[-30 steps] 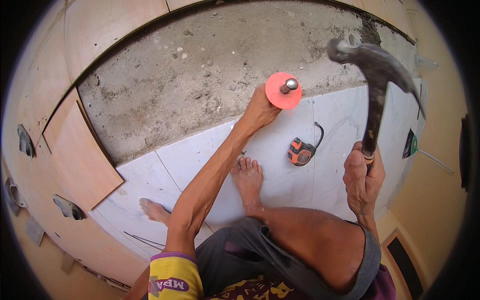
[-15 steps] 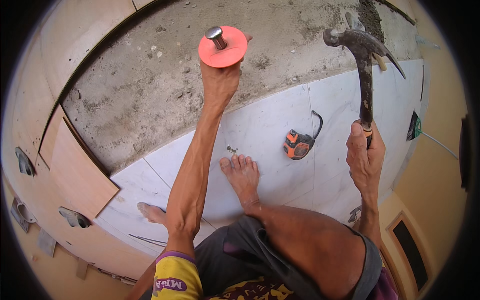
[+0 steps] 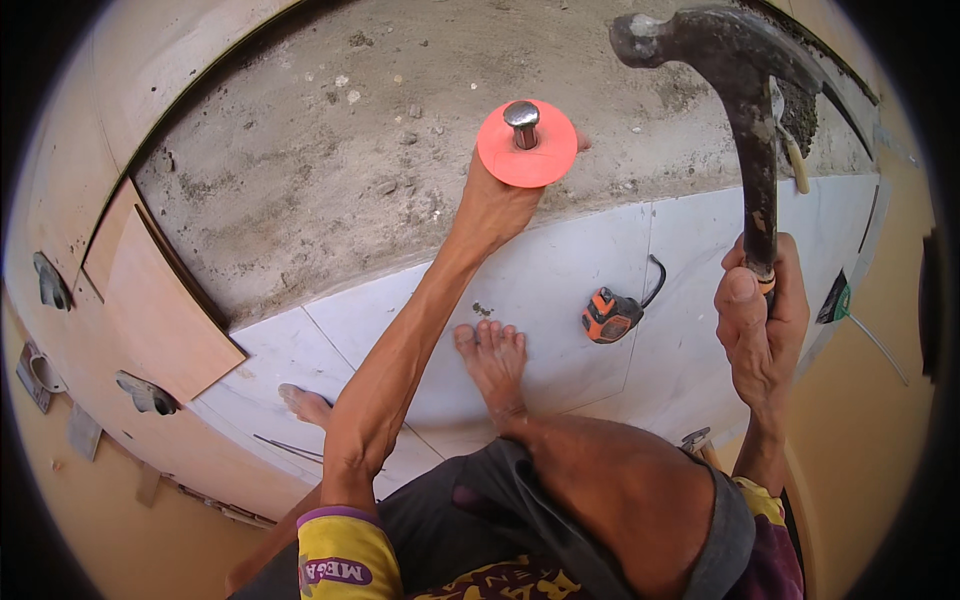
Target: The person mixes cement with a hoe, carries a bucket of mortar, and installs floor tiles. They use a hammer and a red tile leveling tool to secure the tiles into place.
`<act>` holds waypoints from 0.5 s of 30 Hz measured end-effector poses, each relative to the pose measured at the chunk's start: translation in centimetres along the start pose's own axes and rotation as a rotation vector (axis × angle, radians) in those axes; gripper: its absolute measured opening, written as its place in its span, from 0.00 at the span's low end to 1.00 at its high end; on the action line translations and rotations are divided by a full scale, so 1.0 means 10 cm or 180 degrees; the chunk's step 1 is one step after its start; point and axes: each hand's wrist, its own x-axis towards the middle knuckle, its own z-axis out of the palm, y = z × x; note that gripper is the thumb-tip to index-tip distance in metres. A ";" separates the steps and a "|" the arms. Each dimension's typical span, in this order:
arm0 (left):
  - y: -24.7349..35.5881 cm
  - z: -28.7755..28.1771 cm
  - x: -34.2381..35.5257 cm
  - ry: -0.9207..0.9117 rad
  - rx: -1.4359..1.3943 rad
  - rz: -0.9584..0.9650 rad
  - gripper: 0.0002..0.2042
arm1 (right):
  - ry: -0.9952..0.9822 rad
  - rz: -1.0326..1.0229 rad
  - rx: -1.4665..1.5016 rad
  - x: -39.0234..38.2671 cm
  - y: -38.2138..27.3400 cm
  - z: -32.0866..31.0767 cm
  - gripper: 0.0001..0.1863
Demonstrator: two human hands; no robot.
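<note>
My left hand (image 3: 500,212) is closed around a chisel (image 3: 523,122) with a round, coral-red hand guard (image 3: 550,158). The guard hides most of the fingers, and the chisel's lower end is out of sight beneath them. It stands over the rough grey cement strip (image 3: 330,190), its shiny struck head facing up. Gripped by the handle in my right hand (image 3: 762,325) is a worn claw hammer (image 3: 755,140). The hammer's dark head is raised to the right of the chisel, apart from it.
White marble-look tiles (image 3: 420,300) border the cement, with my bare feet on them. A black-and-orange tape measure (image 3: 611,316) lies beside my foot. Wood-coloured tiles (image 3: 165,320) are at left. Near the dark mortar patch (image 3: 797,118) lies a tool with a pale handle (image 3: 797,168).
The chisel and my left hand have shifted right and nearer to me. My right hand has moved a little right and nearer, and the hammer looms larger, its head higher in the picture.
</note>
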 end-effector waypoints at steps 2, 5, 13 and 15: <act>0.08 -0.01 0.11 0.0054 -0.0080 -0.0042 0.09 | -0.0088 0.0029 0.0087 0.03 -0.16 -0.06 0.17; 0.04 0.04 0.23 0.0103 -0.0290 0.0042 0.09 | -0.0072 -0.0163 -0.0168 0.15 -0.32 -0.15 0.18; -0.22 0.05 0.15 0.0332 -0.0406 0.0127 0.08 | 0.0264 -0.0636 -0.1037 0.20 -0.62 0.00 0.19; -0.27 0.03 0.15 0.0328 -0.0387 0.0109 0.08 | 0.0264 -0.0762 -0.1334 0.21 -0.67 0.01 0.20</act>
